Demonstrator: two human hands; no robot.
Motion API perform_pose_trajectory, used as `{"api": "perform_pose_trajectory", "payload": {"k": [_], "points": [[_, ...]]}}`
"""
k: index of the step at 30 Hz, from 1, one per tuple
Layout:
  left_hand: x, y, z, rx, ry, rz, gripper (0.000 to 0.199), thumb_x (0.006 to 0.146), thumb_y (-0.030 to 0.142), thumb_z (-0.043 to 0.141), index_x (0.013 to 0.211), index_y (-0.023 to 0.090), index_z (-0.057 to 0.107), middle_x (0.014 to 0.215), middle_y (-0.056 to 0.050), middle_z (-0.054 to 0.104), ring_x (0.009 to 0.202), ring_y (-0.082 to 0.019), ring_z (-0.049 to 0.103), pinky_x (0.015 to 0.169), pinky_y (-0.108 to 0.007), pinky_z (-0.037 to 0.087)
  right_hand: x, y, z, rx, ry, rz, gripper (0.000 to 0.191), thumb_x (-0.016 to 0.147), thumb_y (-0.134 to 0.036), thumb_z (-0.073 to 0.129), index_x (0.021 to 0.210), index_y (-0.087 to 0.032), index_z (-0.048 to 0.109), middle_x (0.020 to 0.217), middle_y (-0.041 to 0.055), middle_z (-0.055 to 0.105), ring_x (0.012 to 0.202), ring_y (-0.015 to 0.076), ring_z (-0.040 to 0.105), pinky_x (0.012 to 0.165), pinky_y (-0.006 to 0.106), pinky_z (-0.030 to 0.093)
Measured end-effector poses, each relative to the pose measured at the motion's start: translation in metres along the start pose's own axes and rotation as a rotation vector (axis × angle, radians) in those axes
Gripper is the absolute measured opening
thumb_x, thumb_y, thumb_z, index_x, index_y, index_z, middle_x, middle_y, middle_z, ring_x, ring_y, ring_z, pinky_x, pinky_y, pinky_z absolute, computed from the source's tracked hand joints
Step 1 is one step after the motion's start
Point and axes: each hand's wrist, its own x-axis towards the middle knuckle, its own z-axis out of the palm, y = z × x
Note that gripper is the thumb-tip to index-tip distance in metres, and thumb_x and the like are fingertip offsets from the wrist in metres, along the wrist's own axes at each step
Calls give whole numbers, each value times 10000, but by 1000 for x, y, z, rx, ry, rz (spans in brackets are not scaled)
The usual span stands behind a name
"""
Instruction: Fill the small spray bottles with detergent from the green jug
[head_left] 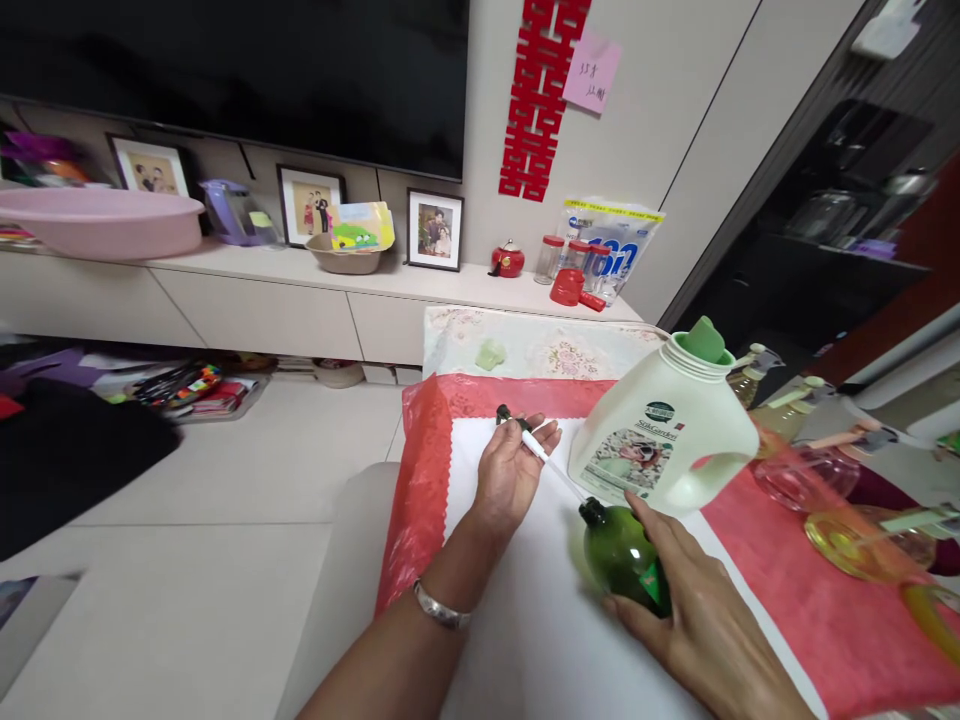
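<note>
My left hand point(511, 465), a bracelet on its wrist, is closed around a pump dispenser head point(531, 442) with a black top and a white stem. Its thin clear tube slants down to the right, the end at the dark neck of a green bottle point(619, 550). My right hand point(679, 590) wraps the right side of that round bottle, which stands on a white sheet point(540, 610). Behind it is a large pale green jug point(637, 420) with a green piece sticking out of its uncapped mouth.
Several pump bottles point(810, 470) stand on red cloth point(847, 630) to the right. A crumpled pale green piece point(490, 353) lies on the floral cloth point(570, 350). Beyond, a cabinet top holds framed photos point(435, 230), a pink basin point(112, 225) and red-lidded jars point(551, 260).
</note>
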Motion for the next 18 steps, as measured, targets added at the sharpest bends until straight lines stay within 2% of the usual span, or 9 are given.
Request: {"api": "perform_pose_trajectory", "payload": {"k": [4,9,12,15,18], "points": [[-7,-8,0,86,-67,-17,174,852,273,709,923,179,582,945,-59,715,930,-249,721,1010,-525,473,8,-7,2,1,27,16,714,957,-563,424,1563,-250,214,1376,40,456,1166,225,525,818,415,571],[-17,-13,0,156,-241,-51,210,880,313,677,1012,184,576,1036,-73,705,947,-249,724,993,-483,469,23,-20,4,38,90,75,689,971,-608,402,1553,-263,271,1371,85,425,1130,242,538,747,398,578],[-21,-13,2,191,-315,-82,195,904,311,639,1039,180,587,1079,-87,703,972,-245,717,999,-452,456,33,-28,5,87,117,80,696,980,-597,415,1562,-246,266,1369,104,422,1144,250,536,776,396,579],[-24,-12,5,209,-353,-93,189,898,303,625,1021,160,612,1074,-105,712,1019,-251,696,1004,-420,450,40,-35,6,101,191,55,694,998,-570,417,1558,-189,264,1392,121,414,1232,265,485,860,418,564],[-25,-11,8,204,-340,-81,164,874,289,617,977,160,615,1034,-103,726,1038,-258,682,988,-407,461,45,-40,6,90,280,8,631,1012,-540,423,1512,-168,327,1379,117,439,1251,266,472,915,442,538]]}}
